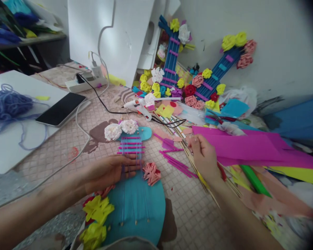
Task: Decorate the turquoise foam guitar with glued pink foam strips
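Note:
A turquoise paper guitar (135, 201) lies before me, with purple yarn strings (131, 144) along its neck over magenta paper strips. My left hand (117, 168) reaches over it palm up, fingers stretched and apart, the strings crossing the fingers. White flowers (121, 130) sit at the guitar's head, a pink flower (151, 173) at its right edge and yellow flowers (97, 210) at its lower left. My right hand (202, 152) is closed, raised above thin wooden sticks (195, 166); what its fingers hold, if anything, is hidden. Loose magenta paper rolls (178, 164) lie left of it.
A white glue gun (139, 107) with a black cord lies beyond the guitar. At left are a phone (62, 108), purple yarn (9, 106) and a power strip (85, 81). Two decorated blue guitars (170, 59) lean at the back. Magenta paper (250, 147) covers the right side.

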A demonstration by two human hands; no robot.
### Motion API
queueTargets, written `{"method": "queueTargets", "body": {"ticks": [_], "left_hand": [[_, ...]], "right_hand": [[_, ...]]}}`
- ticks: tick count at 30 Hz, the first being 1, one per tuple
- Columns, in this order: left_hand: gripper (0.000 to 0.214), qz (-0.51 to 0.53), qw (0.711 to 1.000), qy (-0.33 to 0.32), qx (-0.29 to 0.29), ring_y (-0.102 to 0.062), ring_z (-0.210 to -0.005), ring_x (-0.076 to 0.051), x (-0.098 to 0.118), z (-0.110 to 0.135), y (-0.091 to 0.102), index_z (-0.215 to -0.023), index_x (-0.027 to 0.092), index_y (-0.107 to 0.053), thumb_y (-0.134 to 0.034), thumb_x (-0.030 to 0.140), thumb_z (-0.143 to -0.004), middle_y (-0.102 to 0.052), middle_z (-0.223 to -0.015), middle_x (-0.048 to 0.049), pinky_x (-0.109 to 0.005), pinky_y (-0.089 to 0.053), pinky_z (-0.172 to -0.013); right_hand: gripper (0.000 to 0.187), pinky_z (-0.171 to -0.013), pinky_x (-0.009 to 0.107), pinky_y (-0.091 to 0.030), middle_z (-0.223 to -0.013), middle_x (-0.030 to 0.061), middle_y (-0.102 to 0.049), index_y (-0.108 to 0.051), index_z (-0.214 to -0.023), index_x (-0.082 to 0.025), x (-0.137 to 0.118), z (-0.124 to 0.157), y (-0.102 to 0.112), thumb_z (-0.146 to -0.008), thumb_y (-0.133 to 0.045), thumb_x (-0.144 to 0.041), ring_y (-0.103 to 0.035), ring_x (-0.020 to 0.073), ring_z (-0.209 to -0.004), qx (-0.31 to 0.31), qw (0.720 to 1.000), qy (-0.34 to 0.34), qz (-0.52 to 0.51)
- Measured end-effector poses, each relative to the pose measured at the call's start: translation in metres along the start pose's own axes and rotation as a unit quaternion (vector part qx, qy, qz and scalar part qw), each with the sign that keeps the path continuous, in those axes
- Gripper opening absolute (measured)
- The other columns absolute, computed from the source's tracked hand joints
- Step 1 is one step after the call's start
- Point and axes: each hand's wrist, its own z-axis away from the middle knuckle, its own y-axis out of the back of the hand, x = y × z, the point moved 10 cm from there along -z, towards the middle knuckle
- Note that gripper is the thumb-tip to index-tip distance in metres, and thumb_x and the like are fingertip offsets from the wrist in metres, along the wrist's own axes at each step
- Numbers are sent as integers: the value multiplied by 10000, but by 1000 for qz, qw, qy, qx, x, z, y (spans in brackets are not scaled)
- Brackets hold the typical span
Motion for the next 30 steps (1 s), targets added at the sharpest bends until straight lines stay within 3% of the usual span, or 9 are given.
{"method": "queueTargets", "body": {"ticks": [4,9,13,20,23,27,30], "left_hand": [[167,-5,1000,0,5,-605,-1116,-222,0,1,0,-965,112,-637,-588,110,-806,-674,-1132,-134,-318,-448,-966],[171,-2,1000,-5,-6,-621,-1084,-215,-1,0,1,-961,113,-636,-621,112,-791,-674,-1123,-133,-310,-452,-963],[184,7,1000,-8,-15,-614,-1100,-217,-1,-2,3,-983,122,-623,-607,105,-801,-681,-1092,-123,-318,-452,-973],[225,4,1000,-4,6,-602,-1122,-237,-1,-2,6,-1045,97,-602,-567,100,-823,-659,-1142,-155,-341,-448,-984],[242,5,1000,-1,21,-615,-1097,-220,-1,1,5,-1063,93,-597,-554,87,-825,-639,-1189,-163,-329,-440,-985],[231,9,1000,-2,23,-623,-1075,-206,-1,3,3,-1047,100,-600,-554,84,-822,-650,-1169,-153,-317,-441,-973],[225,6,1000,-2,11,-612,-1091,-209,-1,4,1,-1041,99,-607,-558,99,-821,-660,-1144,-145,-318,-432,-978]], "right_hand": [[366,-461,253,-261,-491,-56,-356,-475,-647,-205,-2,3,25,-950,-420,-403,-355,107,-458,31,999,-1,31],[249,-545,259,-400,-649,1,-581,-560,-766,-201,1,9,29,-908,-503,-397,-538,143,-597,-37,999,-2,10],[207,-618,281,-459,-745,26,-638,-583,-860,-200,3,17,33,-897,-521,-394,-602,167,-686,-47,999,-8,-11],[375,-467,260,-277,-498,-45,-400,-470,-634,-210,-1,29,57,-940,-434,-424,-381,111,-459,53,995,2,80],[371,-471,258,-299,-499,-38,-441,-494,-632,-209,2,29,46,-930,-454,-427,-421,116,-468,15,998,-1,68],[197,-621,273,-434,-751,13,-645,-589,-851,-212,5,29,21,-908,-509,-383,-606,164,-703,-67,998,-1,13],[172,-655,272,-444,-776,7,-649,-586,-897,-218,5,31,16,-914,-508,-371,-613,158,-723,-71,997,0,8]]}}
